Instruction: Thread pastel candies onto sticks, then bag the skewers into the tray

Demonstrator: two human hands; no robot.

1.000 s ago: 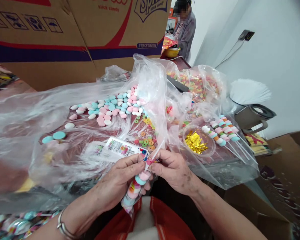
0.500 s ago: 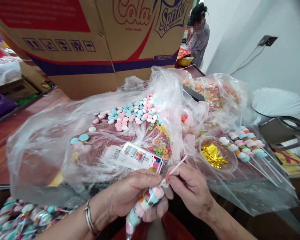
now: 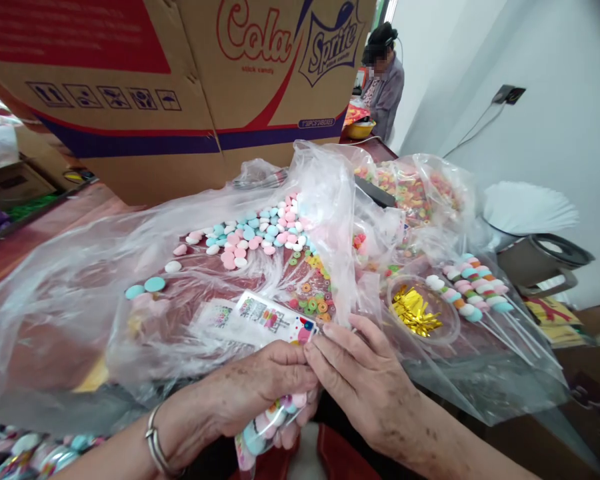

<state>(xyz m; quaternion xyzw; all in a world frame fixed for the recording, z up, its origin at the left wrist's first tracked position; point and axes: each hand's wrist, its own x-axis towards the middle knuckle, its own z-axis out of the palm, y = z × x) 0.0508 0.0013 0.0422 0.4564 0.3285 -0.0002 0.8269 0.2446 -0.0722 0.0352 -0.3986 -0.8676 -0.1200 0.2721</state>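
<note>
My left hand [image 3: 260, 393] is closed round a candy skewer [image 3: 267, 427] of pink and blue discs wrapped in a clear sleeve, low at the centre. My right hand [image 3: 365, 380] pinches the top of that sleeve beside my left thumb. What its fingertips hold is hidden. Just beyond my hands lies a stack of printed labels [image 3: 260, 320]. A clear cup of gold twist ties [image 3: 415, 312] stands to the right of them. Finished candy skewers [image 3: 470, 287] lie on plastic further right.
Loose pink, blue and white candy discs [image 3: 253, 233] and ring candies [image 3: 315, 303] lie on a big plastic sheet [image 3: 70, 320]. A large cardboard box [image 3: 180, 80] stands behind. Another person [image 3: 383, 80] works at the far end. A tape dispenser [image 3: 540, 260] is at right.
The white stick that poked up between my hands is no longer visible. My right hand has closed over the top of the sleeve against my left thumb.
</note>
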